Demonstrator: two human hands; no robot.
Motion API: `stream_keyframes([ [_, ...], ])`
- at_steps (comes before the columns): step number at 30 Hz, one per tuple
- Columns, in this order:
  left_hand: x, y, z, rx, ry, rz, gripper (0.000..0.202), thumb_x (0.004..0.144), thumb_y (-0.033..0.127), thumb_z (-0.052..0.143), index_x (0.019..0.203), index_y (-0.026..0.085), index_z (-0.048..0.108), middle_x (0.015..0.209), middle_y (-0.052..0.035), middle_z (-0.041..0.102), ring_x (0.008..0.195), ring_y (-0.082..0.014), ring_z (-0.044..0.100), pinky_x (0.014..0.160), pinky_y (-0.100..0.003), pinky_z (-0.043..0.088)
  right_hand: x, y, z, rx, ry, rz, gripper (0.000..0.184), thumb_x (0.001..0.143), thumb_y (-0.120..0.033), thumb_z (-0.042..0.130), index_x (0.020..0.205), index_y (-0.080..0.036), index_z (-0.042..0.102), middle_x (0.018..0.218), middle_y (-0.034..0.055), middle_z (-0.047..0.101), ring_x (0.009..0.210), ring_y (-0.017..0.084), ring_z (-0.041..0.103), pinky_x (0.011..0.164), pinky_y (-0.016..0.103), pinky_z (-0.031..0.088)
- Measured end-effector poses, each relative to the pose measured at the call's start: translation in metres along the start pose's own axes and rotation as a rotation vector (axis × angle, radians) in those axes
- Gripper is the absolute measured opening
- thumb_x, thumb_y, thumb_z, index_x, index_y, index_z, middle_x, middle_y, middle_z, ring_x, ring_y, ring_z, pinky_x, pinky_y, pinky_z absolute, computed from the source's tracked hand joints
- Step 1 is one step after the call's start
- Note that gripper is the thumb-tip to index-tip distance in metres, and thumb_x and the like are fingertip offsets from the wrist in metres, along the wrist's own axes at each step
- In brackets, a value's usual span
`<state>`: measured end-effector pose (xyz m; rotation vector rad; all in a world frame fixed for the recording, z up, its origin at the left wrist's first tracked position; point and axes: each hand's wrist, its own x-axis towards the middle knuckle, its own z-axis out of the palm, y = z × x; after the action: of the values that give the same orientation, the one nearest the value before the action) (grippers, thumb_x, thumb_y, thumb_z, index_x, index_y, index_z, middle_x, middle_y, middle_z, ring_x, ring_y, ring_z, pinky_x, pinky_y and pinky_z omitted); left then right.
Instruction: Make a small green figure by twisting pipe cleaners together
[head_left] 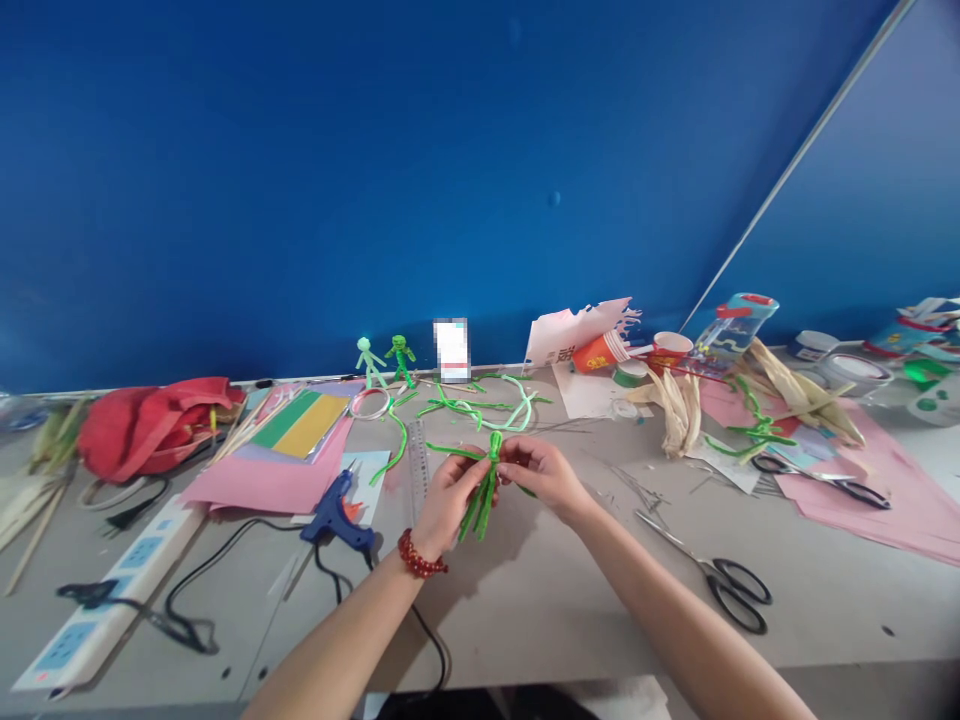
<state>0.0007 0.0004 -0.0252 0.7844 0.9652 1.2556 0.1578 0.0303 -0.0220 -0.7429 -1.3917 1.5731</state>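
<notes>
Both hands meet at a green pipe-cleaner figure [480,508] above the middle of the table. It has a small looped head at the top, and several fuzzy strands hang below. My left hand [448,497], with a red bead bracelet at the wrist, pinches the figure from the left; one green strand sticks out leftward past its fingers. My right hand [546,474] is closed at the figure's neck from the other side, fingertips together. Behind them stand a pale green stick figure [370,362] and a darker green one [402,360]. Loose green pipe cleaners [469,405] lie nearby.
A blue glue gun [337,522], a clear ruler [418,465] and a power strip [112,590] lie on the left. Scissors [712,570] rest right of my arm. Paper cups [600,352], dried husks [679,408] and pink paper [862,490] are farther right.
</notes>
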Motion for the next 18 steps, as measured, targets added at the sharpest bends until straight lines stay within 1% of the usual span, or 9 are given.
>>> stream_keyframes([
  [2,0.001,-0.002,-0.001,0.005,0.001,0.017,0.036,0.067,0.039,0.080,0.086,0.016,0.060,0.066,0.0012,0.065,0.053,-0.0128,0.060,0.052,-0.025,0.051,0.000,-0.001,0.001,-0.024,0.013,-0.013,0.024,0.074,-0.037,0.075,0.082,-0.018,0.064,0.074,0.0004,0.062,0.067,0.013,0.057,0.067,0.028,0.048],
  [4,0.002,-0.004,-0.003,0.042,-0.003,0.045,0.032,0.071,0.040,0.076,0.087,0.016,0.062,0.068,0.0003,0.065,0.057,-0.0134,0.061,0.056,-0.026,0.051,-0.001,-0.002,0.001,-0.062,0.031,-0.020,0.024,0.074,-0.038,0.074,0.082,-0.018,0.065,0.074,0.0006,0.061,0.066,0.013,0.056,0.065,0.027,0.046],
  [6,0.002,-0.004,-0.005,0.124,-0.012,0.129,0.027,0.075,0.040,0.072,0.084,0.016,0.064,0.072,-0.0008,0.065,0.064,-0.0139,0.061,0.062,-0.026,0.050,-0.001,-0.002,0.002,-0.102,0.046,-0.032,0.025,0.074,-0.040,0.074,0.081,-0.018,0.064,0.072,0.0002,0.059,0.063,0.013,0.054,0.061,0.026,0.044],
  [8,0.001,-0.002,-0.005,0.245,-0.035,0.240,0.023,0.079,0.038,0.069,0.079,0.016,0.065,0.073,-0.0011,0.063,0.069,-0.0139,0.059,0.065,-0.024,0.048,-0.002,-0.001,0.003,-0.131,0.061,-0.047,0.026,0.074,-0.041,0.074,0.077,-0.018,0.062,0.069,-0.0013,0.055,0.060,0.012,0.050,0.057,0.025,0.040],
  [10,-0.001,0.001,-0.004,0.366,-0.066,0.328,0.022,0.082,0.036,0.066,0.074,0.016,0.065,0.071,-0.0011,0.060,0.070,-0.0141,0.056,0.065,-0.024,0.045,-0.002,-0.001,0.003,-0.145,0.077,-0.055,0.028,0.074,-0.041,0.074,0.072,-0.018,0.058,0.064,-0.0033,0.049,0.057,0.010,0.044,0.053,0.023,0.036],
  [12,-0.004,0.004,-0.003,0.446,-0.078,0.382,0.022,0.083,0.035,0.064,0.072,0.016,0.065,0.070,-0.0017,0.058,0.069,-0.0148,0.053,0.063,-0.025,0.043,-0.003,-0.001,0.004,-0.156,0.084,-0.048,0.030,0.075,-0.041,0.072,0.069,-0.019,0.053,0.061,-0.0047,0.045,0.055,0.010,0.040,0.052,0.023,0.032],
  [15,-0.007,0.006,-0.001,0.487,-0.084,0.422,0.022,0.084,0.035,0.063,0.069,0.017,0.065,0.068,-0.0022,0.055,0.068,-0.0160,0.051,0.064,-0.026,0.042,-0.004,0.000,0.005,-0.187,0.082,-0.044,0.026,0.077,-0.037,0.065,0.067,-0.019,0.050,0.058,-0.0051,0.041,0.054,0.010,0.036,0.051,0.023,0.029],
  [18,-0.008,0.005,-0.001,0.500,-0.106,0.437,0.025,0.085,0.034,0.062,0.065,0.019,0.064,0.066,-0.0020,0.054,0.067,-0.0169,0.051,0.067,-0.028,0.042,-0.005,0.003,0.007,-0.240,0.117,-0.072,0.018,0.076,-0.028,0.058,0.065,-0.019,0.048,0.059,-0.0051,0.039,0.055,0.010,0.035,0.052,0.024,0.028],
])
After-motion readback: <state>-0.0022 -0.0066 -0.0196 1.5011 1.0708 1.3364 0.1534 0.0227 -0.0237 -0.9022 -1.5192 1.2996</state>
